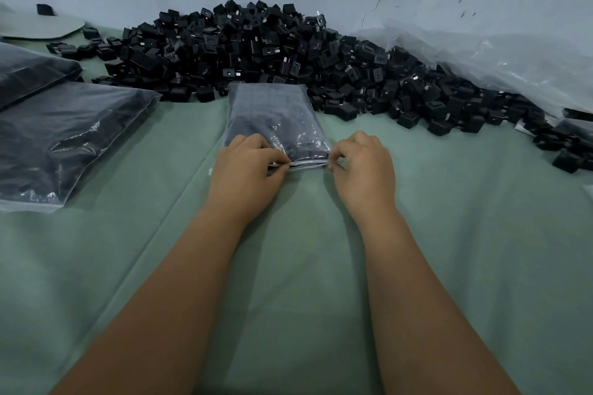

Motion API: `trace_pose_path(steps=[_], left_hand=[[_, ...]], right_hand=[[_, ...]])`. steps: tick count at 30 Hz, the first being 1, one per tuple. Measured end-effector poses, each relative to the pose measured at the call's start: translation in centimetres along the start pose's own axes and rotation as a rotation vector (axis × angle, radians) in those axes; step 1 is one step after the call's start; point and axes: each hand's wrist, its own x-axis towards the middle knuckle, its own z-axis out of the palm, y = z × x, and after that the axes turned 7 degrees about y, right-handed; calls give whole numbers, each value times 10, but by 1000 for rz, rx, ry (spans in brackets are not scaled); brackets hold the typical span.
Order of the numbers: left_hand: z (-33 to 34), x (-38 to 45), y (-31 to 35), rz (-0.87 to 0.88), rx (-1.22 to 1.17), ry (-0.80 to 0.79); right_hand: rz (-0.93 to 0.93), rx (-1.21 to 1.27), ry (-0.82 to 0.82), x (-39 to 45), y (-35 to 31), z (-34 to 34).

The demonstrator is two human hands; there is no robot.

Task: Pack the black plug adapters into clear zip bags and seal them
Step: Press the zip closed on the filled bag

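two filled clear plastic zip bags (64, 135) lie at left on the green cloth surface (288, 266). the left hand (247, 173) and right hand (362, 170) each pinch the near edge of a packed clear zip bag (276, 119), lying before the heap of black plug adapters (288, 54).

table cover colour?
Pale green cloth, creased; shows best in the head view.

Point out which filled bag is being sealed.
The small bag at centre: the left hand and right hand pinch its near edge. The bigger bags at left lie untouched.
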Motion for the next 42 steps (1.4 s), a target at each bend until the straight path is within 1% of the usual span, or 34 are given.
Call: trace_pose_path(steps=[3, 5, 9, 11, 13, 18, 23, 27, 29, 32, 35, 37, 40, 42], left_hand=[[0, 0, 0, -3, -11, 10], [-1, -1, 1, 2, -21, 9], [-1, -1, 4, 55, -32, -20], [0, -2, 5, 80, -2, 8], [0, -1, 5, 72, 11, 44], [0, -1, 3, 72, -1, 0], [0, -1, 1, 78, -7, 28], [-13, 1, -11, 106, 4, -27], [-25, 0, -24, 128, 49, -39], [-45, -7, -49, 30, 126, -2], [-57, -16, -60, -92, 83, 49], [-58, -19, -58, -99, 50, 62], [-55, -20, -51, -40, 52, 12], [-52, -20, -50, -28, 59, 8]], right_hand=[[-74, -33, -17, 0, -6, 1], [-66, -70, 6, 1, -7, 1], [32, -109, 83, 2, -3, -1], [103, -113, 103, 3, 1, -2], [128, -121, 100, 3, 3, -3], [-50, -115, 44, 3, -3, 0], [-48, -107, 25, 2, -2, 3], [-109, -91, 24, 1, -11, 6], [-152, -91, 33, -1, -19, 8], [-144, -114, 47, -3, -26, 12], [-80, -120, 57, -4, -23, 11], [-62, -102, 48, -4, -22, 9], [-54, -78, 23, -5, -21, 8], [-42, -63, 20, -5, -20, 8]])
